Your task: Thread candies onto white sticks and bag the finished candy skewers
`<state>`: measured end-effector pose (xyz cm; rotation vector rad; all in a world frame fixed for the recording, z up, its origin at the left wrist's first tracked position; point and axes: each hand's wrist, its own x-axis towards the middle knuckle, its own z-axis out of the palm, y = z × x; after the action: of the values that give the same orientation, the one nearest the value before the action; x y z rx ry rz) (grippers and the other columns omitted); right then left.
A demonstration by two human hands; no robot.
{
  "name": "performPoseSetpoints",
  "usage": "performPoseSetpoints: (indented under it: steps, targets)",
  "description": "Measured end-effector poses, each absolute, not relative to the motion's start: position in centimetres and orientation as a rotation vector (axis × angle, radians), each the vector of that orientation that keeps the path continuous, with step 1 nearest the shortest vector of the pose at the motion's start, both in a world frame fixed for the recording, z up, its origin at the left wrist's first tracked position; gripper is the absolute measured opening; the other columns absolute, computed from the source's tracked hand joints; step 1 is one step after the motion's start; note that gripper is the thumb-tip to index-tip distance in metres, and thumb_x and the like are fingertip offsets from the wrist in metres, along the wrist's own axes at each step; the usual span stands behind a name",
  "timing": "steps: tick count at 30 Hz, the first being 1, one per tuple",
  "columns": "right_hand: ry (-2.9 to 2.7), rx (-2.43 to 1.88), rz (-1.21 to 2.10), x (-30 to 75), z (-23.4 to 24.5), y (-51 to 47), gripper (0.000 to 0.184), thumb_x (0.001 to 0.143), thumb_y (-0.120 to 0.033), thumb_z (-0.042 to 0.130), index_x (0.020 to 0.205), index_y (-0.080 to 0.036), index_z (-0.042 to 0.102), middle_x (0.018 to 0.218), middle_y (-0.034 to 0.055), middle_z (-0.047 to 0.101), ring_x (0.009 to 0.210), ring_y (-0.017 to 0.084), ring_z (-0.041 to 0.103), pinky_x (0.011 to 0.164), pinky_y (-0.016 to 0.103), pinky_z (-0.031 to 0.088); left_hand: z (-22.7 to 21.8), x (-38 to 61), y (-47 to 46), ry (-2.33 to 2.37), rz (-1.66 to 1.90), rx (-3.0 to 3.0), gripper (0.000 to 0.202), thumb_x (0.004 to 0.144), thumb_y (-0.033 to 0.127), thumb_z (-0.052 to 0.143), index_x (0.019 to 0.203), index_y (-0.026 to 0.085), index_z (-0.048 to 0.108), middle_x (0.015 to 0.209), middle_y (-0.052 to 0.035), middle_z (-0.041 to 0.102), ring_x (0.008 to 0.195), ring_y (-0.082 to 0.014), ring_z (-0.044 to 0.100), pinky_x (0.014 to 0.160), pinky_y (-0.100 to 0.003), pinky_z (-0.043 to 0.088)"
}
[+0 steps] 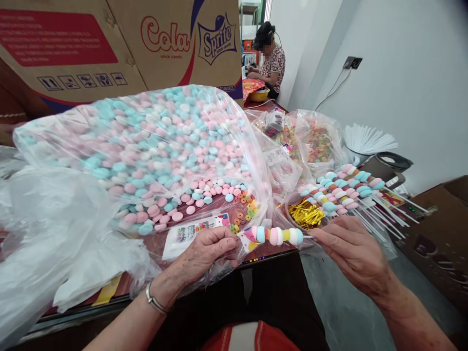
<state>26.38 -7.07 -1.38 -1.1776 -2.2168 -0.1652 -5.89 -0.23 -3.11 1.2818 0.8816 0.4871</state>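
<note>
My right hand (353, 251) pinches the white stick of a candy skewer (277, 236), which is threaded with pink, blue, white and yellow pieces and lies level. My left hand (215, 246) has its fingers closed on a small clear printed bag (248, 240). The skewer's left end is at that bag; whether it is inside, I cannot tell. Beside my left hand lies a stack of flat printed bags (188, 236). Loose pink and blue marshmallow candies (177, 216) and small ring candies (241, 214) are just beyond it.
A large clear bag of marshmallow candies (164, 131) fills the table's middle, before a cardboard box (127, 44). Gold twist ties (306, 213), finished skewers (340, 190), white sticks (369, 140) and a grey jug (389, 165) stand right. A co-worker (270, 63) sits behind.
</note>
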Motion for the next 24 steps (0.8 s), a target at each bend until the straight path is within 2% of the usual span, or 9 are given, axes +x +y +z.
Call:
performPoseSetpoints:
  steps: [3, 10, 17, 24]
  targets:
    - [-2.277, -1.16, -0.141, 26.4, -1.2, -7.1, 0.027, 0.089, -0.011, 0.054, 0.111, -0.024, 0.065, 0.085, 0.0033, 0.07, 0.08, 0.02, 0.055, 0.075, 0.037, 0.039, -2.6, -6.1, 0.1, 0.944, 0.391, 1.463, 0.03, 0.088, 0.039, 0.054, 0.071, 0.014, 0.059, 0.062, 0.0004, 0.065, 0.048, -0.0071, 0.038, 0.047, -0.022, 0.025]
    - [-2.243, -1.19, 0.018, 25.8, -1.2, -6.8, 0.021, 0.092, -0.015, 0.05, 0.106, -0.021, 0.064, 0.082, 0.004, 0.068, 0.077, 0.018, 0.054, 0.074, 0.035, 0.042, -2.5, -6.3, 0.5, 0.853, 0.268, 1.565, 0.026, 0.087, 0.036, 0.056, 0.073, 0.015, 0.06, 0.061, 0.0011, 0.062, 0.058, -0.0108, 0.051, 0.056, -0.022, 0.035]
    - [-2.247, -1.197, 0.088, 24.9, -1.0, -6.6, 0.019, 0.092, -0.019, 0.048, 0.094, -0.022, 0.067, 0.077, 0.0032, 0.066, 0.074, 0.017, 0.056, 0.073, 0.034, 0.043, -2.3, -6.3, 0.9, 0.901, 0.273, 1.567, 0.027, 0.085, 0.039, 0.056, 0.071, 0.016, 0.059, 0.058, 0.0014, 0.06, 0.055, -0.0109, 0.05, 0.052, -0.023, 0.034]
    - [-2.278, -1.217, 0.088, 24.3, -1.0, -6.6, 0.019, 0.092, -0.017, 0.048, 0.092, -0.02, 0.067, 0.072, 0.0025, 0.063, 0.071, 0.017, 0.051, 0.07, 0.033, 0.04, -1.6, -5.8, 0.7, 0.861, 0.188, 1.624, 0.026, 0.086, 0.037, 0.055, 0.073, 0.016, 0.06, 0.061, 0.0018, 0.058, 0.056, -0.0103, 0.047, 0.052, -0.022, 0.033]
